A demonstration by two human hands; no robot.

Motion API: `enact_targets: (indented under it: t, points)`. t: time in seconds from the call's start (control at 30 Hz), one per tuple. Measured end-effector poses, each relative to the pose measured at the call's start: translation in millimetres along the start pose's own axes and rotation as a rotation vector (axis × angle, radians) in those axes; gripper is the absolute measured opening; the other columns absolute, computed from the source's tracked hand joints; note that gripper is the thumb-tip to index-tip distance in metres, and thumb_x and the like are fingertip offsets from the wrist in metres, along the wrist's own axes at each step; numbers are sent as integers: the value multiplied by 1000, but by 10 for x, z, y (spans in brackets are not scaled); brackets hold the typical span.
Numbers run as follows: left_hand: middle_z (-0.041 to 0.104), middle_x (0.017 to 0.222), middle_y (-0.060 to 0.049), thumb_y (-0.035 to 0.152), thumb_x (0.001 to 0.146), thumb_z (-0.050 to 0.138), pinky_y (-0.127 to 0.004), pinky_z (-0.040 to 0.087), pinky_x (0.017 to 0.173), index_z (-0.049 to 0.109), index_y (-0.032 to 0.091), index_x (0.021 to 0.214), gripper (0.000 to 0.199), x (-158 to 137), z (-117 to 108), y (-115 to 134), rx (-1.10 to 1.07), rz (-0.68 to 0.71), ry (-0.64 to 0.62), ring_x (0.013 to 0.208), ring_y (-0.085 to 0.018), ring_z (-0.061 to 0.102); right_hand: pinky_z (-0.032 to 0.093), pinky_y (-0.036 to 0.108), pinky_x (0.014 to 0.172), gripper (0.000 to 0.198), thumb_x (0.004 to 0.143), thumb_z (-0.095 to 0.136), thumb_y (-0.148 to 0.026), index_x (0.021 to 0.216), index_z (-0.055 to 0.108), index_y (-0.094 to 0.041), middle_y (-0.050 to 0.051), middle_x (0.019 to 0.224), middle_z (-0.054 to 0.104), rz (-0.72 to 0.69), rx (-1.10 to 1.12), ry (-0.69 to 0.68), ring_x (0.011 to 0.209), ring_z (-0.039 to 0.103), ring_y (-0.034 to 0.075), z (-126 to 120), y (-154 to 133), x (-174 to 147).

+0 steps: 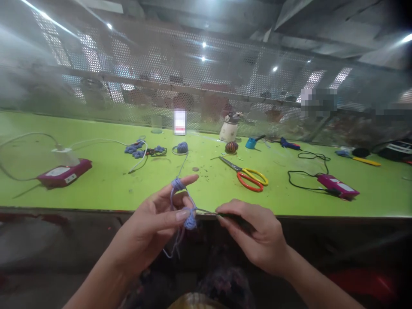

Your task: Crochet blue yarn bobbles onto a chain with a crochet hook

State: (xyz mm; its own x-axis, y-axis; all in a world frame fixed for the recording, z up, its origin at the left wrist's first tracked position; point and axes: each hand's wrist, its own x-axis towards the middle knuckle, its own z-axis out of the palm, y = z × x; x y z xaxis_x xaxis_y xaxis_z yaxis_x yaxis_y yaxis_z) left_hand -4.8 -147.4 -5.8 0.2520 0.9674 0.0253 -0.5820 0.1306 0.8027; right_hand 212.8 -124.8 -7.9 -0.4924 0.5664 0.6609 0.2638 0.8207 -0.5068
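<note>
My left hand (157, 219) pinches a small purple crochet piece (190, 219) between thumb and fingers, just off the table's front edge. Purple yarn (178, 184) wraps around its raised index finger and runs back to a small yarn ball (182, 147) on the table. A loose yarn tail dangles below the piece. In my right hand (254, 231) is a crochet hook (206, 211), its thin metal shaft pointing left with the tip at the crochet piece. The hook's dark handle is mostly hidden by my fingers.
Scissors (247, 177) with red and yellow handles lie beyond my right hand. Magenta power strips (66, 172) with cables sit at both sides of the green table (106, 193). Purple crocheted pieces (135, 149), a multicoloured ball (231, 147), a cream bottle (229, 128) and a lit phone (180, 122) stand farther back.
</note>
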Motion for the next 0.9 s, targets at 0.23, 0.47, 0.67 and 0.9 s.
enact_targets:
  t: [0.23,0.47,0.67,0.9]
  points:
    - [63,80,0,22,77,76,-23,44,67,75,27,107,30,207,-37,150,280,-67,1,72,-12,58,38,18,39,9,88,64,-25,88,65,-16,-2,60,61,479,541,-80,41,48,6,53,93,291]
    - [57,78,3,21,77,76,-26,40,72,67,31,122,46,530,-100,291,450,-20,-64,74,-12,52,35,18,38,22,83,70,-35,87,63,-15,-2,60,59,634,675,-132,40,45,5,37,348,553]
    - [55,78,3,21,82,70,-29,40,72,54,32,136,58,863,-69,435,596,78,-134,74,-14,51,33,16,36,27,79,74,-37,86,63,-14,-2,58,61,717,729,-173,39,45,5,-74,555,802]
    - [60,83,1,20,90,57,-34,41,85,60,33,130,43,1112,-149,376,946,342,-73,82,-16,55,28,15,33,27,76,77,-34,85,61,-14,-2,59,63,808,1027,-57,36,44,3,80,804,964]
